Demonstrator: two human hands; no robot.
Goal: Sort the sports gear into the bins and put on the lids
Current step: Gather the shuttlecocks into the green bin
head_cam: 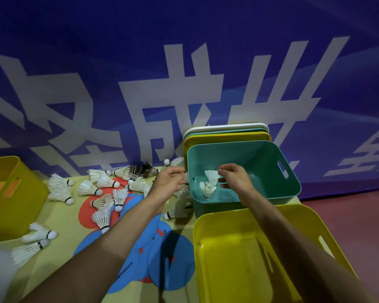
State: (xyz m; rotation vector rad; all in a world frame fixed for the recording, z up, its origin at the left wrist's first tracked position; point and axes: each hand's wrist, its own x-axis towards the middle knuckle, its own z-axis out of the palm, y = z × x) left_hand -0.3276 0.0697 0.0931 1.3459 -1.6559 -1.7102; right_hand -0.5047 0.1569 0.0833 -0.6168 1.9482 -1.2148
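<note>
Over the teal bin (260, 158), my right hand (234, 178) hangs with fingers loosely spread, gripping nothing; binned shuttlecocks (208, 186) sit inside, just under my fingertips. Just left of the bin, my left hand (169, 182) is relaxed and spread too, fingers pointing at the rim. Loose shuttlecocks (101, 184) lie scattered on the mat (64, 226) further left. Lids (217, 138) stand stacked right behind the bin. Near yellow bin (228, 259) touches its front; far yellow bin (9, 193) is well left.
</note>
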